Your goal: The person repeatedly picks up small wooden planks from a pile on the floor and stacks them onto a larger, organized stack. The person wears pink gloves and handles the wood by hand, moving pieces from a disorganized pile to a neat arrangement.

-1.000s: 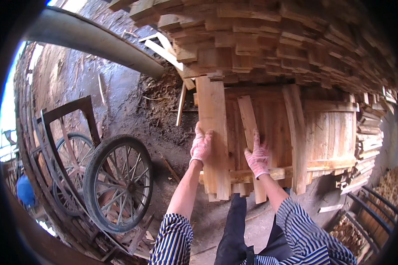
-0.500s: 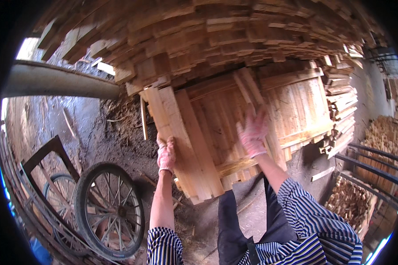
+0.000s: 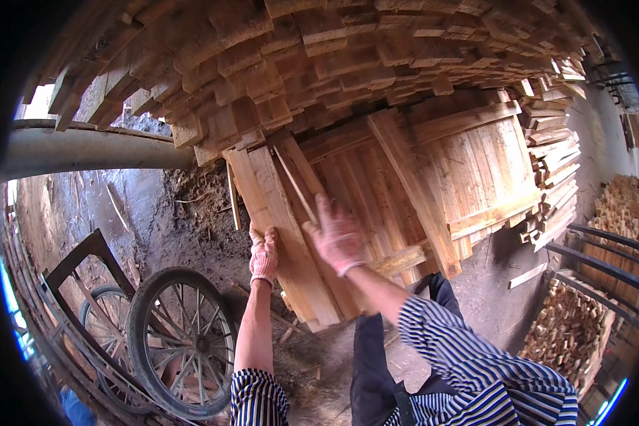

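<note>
Both my hands wear pinkish work gloves. My left hand (image 3: 264,255) is shut on the left edge of a wide pale plank (image 3: 295,263) that leans upright against a wall of wooden boards. My right hand (image 3: 337,238), blurred, is just to its right, closed around the lower end of a narrow slat (image 3: 297,186) that slants up and left across the leaning boards. A thicker plank (image 3: 415,188) leans further right. My striped sleeves come in from below.
A big stack of cut timber (image 3: 376,57) overhangs the top. A wooden panel (image 3: 486,167) leans at the right. A cart with spoked wheels (image 3: 181,341) stands lower left, under a grey pipe (image 3: 85,149). Piled wood blocks (image 3: 568,326) and metal rails (image 3: 603,263) fill the right.
My head has tilted, so the boards look slanted. My left hand stays on the wide plank's edge. My right hand has shifted left, from a narrower board to the thin slat.
</note>
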Demonstrator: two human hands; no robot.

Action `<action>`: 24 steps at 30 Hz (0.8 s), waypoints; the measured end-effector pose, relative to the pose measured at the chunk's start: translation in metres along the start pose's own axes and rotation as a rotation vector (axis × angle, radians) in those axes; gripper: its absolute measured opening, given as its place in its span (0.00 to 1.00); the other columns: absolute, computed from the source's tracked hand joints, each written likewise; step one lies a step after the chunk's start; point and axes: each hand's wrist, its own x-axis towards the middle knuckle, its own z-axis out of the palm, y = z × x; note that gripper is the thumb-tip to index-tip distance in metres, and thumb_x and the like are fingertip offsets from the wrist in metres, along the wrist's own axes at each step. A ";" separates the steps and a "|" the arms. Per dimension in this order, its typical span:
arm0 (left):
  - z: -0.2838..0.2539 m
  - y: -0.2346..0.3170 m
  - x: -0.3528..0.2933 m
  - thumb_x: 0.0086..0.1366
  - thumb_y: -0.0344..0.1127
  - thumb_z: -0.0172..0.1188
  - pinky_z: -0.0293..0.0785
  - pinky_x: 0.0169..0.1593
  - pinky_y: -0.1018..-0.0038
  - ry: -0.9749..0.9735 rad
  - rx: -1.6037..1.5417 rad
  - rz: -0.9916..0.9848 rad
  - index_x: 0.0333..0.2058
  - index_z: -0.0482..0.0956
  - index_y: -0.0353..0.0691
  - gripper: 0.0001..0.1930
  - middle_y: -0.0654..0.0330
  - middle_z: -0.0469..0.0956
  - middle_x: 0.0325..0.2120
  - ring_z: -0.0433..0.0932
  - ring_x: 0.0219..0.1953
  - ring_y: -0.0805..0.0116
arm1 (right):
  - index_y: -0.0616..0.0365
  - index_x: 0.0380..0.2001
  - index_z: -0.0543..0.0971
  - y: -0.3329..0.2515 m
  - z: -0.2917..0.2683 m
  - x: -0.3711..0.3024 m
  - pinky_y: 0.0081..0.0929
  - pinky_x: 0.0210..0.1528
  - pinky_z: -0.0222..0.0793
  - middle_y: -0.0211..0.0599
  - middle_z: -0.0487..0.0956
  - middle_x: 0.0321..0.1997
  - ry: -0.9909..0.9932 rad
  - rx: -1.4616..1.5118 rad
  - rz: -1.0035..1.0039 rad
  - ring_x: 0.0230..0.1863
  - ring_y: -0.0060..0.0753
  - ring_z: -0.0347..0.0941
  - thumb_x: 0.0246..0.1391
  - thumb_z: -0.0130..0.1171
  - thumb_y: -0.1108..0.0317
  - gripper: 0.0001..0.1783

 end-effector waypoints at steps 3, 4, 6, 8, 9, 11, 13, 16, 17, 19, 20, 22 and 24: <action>-0.001 0.017 -0.003 0.72 0.60 0.47 0.70 0.59 0.62 -0.014 0.133 -0.020 0.72 0.47 0.49 0.38 0.45 0.76 0.57 0.75 0.59 0.47 | 0.48 0.75 0.51 -0.011 0.024 0.010 0.49 0.65 0.66 0.66 0.63 0.70 -0.079 0.075 -0.067 0.65 0.66 0.66 0.62 0.54 0.45 0.44; -0.007 0.008 -0.005 0.72 0.62 0.47 0.70 0.59 0.61 -0.008 0.118 -0.003 0.72 0.47 0.50 0.39 0.44 0.76 0.57 0.75 0.59 0.45 | 0.49 0.75 0.51 -0.003 0.022 0.005 0.50 0.67 0.63 0.65 0.60 0.71 -0.051 0.049 -0.111 0.67 0.65 0.64 0.62 0.54 0.45 0.44; -0.004 0.006 -0.006 0.71 0.64 0.46 0.69 0.59 0.58 -0.027 0.117 -0.021 0.72 0.46 0.51 0.40 0.43 0.77 0.55 0.74 0.59 0.42 | 0.50 0.74 0.52 0.039 -0.003 0.008 0.52 0.71 0.55 0.63 0.56 0.74 0.042 -0.032 -0.181 0.72 0.63 0.58 0.61 0.55 0.45 0.45; -0.003 0.003 -0.006 0.73 0.55 0.49 0.75 0.53 0.58 0.017 0.239 -0.031 0.71 0.51 0.51 0.34 0.41 0.74 0.57 0.78 0.54 0.43 | 0.43 0.75 0.51 0.088 -0.032 0.016 0.58 0.69 0.53 0.59 0.61 0.72 0.295 -0.365 -0.026 0.71 0.60 0.59 0.61 0.53 0.42 0.44; -0.013 -0.017 -0.004 0.73 0.56 0.49 0.74 0.53 0.58 0.044 0.326 -0.034 0.72 0.50 0.50 0.35 0.42 0.76 0.55 0.78 0.54 0.43 | 0.42 0.75 0.52 0.111 -0.054 0.028 0.56 0.70 0.53 0.57 0.61 0.72 0.183 -0.445 0.096 0.72 0.59 0.57 0.61 0.53 0.41 0.44; -0.005 -0.015 0.001 0.73 0.56 0.49 0.74 0.52 0.57 0.023 0.346 -0.022 0.72 0.50 0.50 0.35 0.41 0.77 0.53 0.78 0.53 0.42 | 0.41 0.75 0.52 0.158 -0.083 0.042 0.52 0.71 0.52 0.54 0.60 0.73 -0.001 -0.399 0.269 0.73 0.55 0.55 0.60 0.53 0.39 0.44; 0.003 -0.013 0.003 0.73 0.56 0.48 0.74 0.50 0.55 0.008 0.369 -0.019 0.72 0.50 0.51 0.35 0.40 0.78 0.52 0.78 0.52 0.40 | 0.40 0.75 0.53 0.192 -0.090 0.040 0.48 0.73 0.51 0.51 0.60 0.74 -0.135 -0.103 0.297 0.75 0.51 0.52 0.61 0.52 0.39 0.44; -0.002 -0.023 0.007 0.74 0.56 0.47 0.74 0.49 0.54 0.007 0.365 -0.011 0.72 0.50 0.51 0.35 0.39 0.77 0.53 0.78 0.52 0.40 | 0.42 0.70 0.63 0.182 -0.042 0.022 0.42 0.71 0.54 0.40 0.68 0.70 -0.098 -0.124 0.217 0.70 0.49 0.59 0.66 0.45 0.40 0.35; -0.005 -0.026 0.011 0.74 0.56 0.47 0.74 0.51 0.56 -0.001 0.321 0.012 0.73 0.49 0.50 0.35 0.39 0.75 0.55 0.78 0.53 0.41 | 0.42 0.70 0.64 0.168 -0.019 0.017 0.45 0.69 0.57 0.47 0.68 0.68 -0.009 -0.059 0.168 0.67 0.52 0.62 0.65 0.45 0.40 0.35; -0.017 -0.043 0.015 0.74 0.57 0.46 0.73 0.54 0.59 0.004 0.223 0.019 0.73 0.48 0.50 0.36 0.39 0.71 0.59 0.77 0.54 0.43 | 0.41 0.69 0.64 0.111 0.002 0.010 0.48 0.65 0.62 0.55 0.69 0.65 -0.014 0.097 0.115 0.63 0.58 0.66 0.64 0.46 0.39 0.35; -0.012 -0.043 0.013 0.74 0.57 0.46 0.71 0.56 0.60 0.005 0.094 -0.051 0.73 0.49 0.48 0.36 0.40 0.71 0.60 0.77 0.54 0.44 | 0.41 0.70 0.63 0.072 -0.012 0.006 0.50 0.63 0.64 0.58 0.69 0.64 -0.097 0.180 0.134 0.61 0.60 0.68 0.63 0.47 0.39 0.36; 0.009 -0.020 0.019 0.74 0.58 0.47 0.69 0.59 0.62 -0.029 0.184 0.013 0.72 0.48 0.45 0.37 0.42 0.73 0.59 0.75 0.57 0.47 | 0.39 0.71 0.61 0.048 -0.001 0.012 0.51 0.57 0.69 0.58 0.70 0.61 -0.136 0.214 0.124 0.58 0.63 0.69 0.63 0.49 0.42 0.36; 0.023 -0.017 0.027 0.74 0.55 0.46 0.68 0.61 0.65 -0.076 0.253 0.062 0.71 0.51 0.39 0.36 0.43 0.73 0.59 0.74 0.59 0.51 | 0.41 0.72 0.58 0.043 -0.002 0.016 0.52 0.51 0.70 0.55 0.73 0.52 -0.102 0.200 0.167 0.50 0.56 0.72 0.63 0.50 0.46 0.37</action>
